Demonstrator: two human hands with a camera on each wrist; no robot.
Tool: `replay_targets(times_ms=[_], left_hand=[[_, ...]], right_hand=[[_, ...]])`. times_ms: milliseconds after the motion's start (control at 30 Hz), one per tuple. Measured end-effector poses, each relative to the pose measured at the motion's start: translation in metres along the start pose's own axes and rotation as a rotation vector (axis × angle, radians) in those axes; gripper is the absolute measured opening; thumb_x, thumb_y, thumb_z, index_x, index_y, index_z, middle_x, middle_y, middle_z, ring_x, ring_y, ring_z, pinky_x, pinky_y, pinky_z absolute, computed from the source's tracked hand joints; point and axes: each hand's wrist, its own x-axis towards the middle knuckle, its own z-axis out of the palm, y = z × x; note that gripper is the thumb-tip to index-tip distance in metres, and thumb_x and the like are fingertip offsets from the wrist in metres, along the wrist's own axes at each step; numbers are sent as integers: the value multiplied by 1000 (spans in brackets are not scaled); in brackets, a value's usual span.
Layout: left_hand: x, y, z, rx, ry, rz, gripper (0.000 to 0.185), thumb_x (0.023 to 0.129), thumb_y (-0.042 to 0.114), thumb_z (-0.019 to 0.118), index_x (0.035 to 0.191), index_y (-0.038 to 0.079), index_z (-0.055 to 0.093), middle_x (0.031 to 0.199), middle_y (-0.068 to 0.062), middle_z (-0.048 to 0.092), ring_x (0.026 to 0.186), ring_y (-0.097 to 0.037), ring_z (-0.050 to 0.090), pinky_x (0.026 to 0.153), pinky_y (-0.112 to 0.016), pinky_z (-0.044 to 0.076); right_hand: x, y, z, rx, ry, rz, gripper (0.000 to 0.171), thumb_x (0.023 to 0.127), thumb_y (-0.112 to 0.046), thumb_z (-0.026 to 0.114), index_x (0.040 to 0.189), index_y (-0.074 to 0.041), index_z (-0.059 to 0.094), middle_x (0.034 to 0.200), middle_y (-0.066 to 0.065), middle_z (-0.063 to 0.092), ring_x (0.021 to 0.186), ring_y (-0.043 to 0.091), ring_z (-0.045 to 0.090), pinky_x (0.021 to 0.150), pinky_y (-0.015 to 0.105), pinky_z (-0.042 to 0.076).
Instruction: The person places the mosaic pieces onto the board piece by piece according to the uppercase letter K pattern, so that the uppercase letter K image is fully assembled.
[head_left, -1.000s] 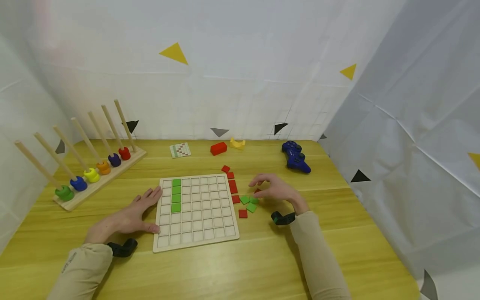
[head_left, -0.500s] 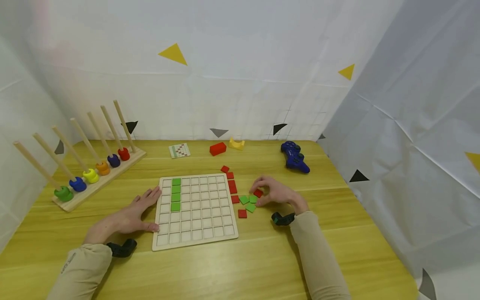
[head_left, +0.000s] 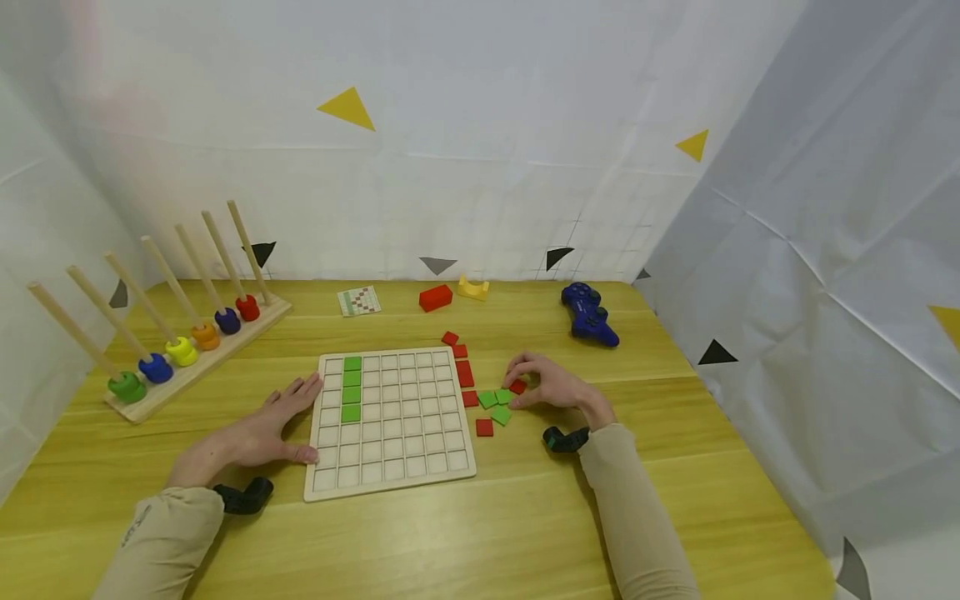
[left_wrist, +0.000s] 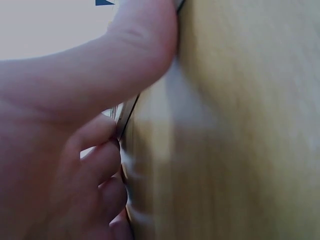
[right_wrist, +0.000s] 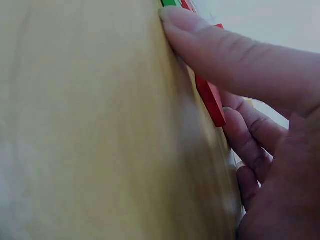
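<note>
The grid board (head_left: 393,429) is a shallow tray of square cells; four green tiles (head_left: 352,395) fill the far end of its second column from the left. It is roughly square, without a clear long axis, its near edge rising slightly toward the right. The left hand (head_left: 273,429) spreads wide along the board's left edge. Right of the board, the right hand (head_left: 551,385) curves thumb and fingers narrowly around a red tile (head_left: 518,387) and a loose green tile (head_left: 503,397); whether it grips either, I cannot tell. These square tiles lie turned askew to the board. Left of the board, a peg rack (head_left: 206,358) carries coloured rings (head_left: 182,352).
</note>
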Motion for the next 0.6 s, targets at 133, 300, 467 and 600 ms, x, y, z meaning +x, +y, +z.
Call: replay_targets(times_ms=[133,300,467,600], left_hand=[[0,1,0,5,1,-1,109,83,41,79,158,-5,13,164,-29,2,149,-52,-5,117,-68,-3],[1,1,-1,10,4,3,109,83,41,79,158,-5,13,164,-29,2,149,-53,-5,117,-69,-3],[1,0,-1,15,3,7,109,83,41,79,158,-4,13,165,-28,2,149,-52,-5,117,-69,-3],[1,-1,0,20,1,10,109,83,41,79,158,-4,14,165,-27,2,149,-52,-5,117,-69,-2]], right_hand=[[0,2,-1,7,-3,-5,22,83,-25,83,103,-23,76,122,1,55,116,23,47,106,48,37],[0,1,-2,34,-2,11,21,84,-27,82,103,-23,76,121,0,56,117,23,47,108,48,36],[0,0,-3,38,3,20,22,83,-29,82,104,-24,76,122,-2,56,118,21,48,109,48,35],[-2,-1,-3,44,15,24,23,84,-27,82,105,-24,75,123,-3,58,119,21,50,110,48,35]])
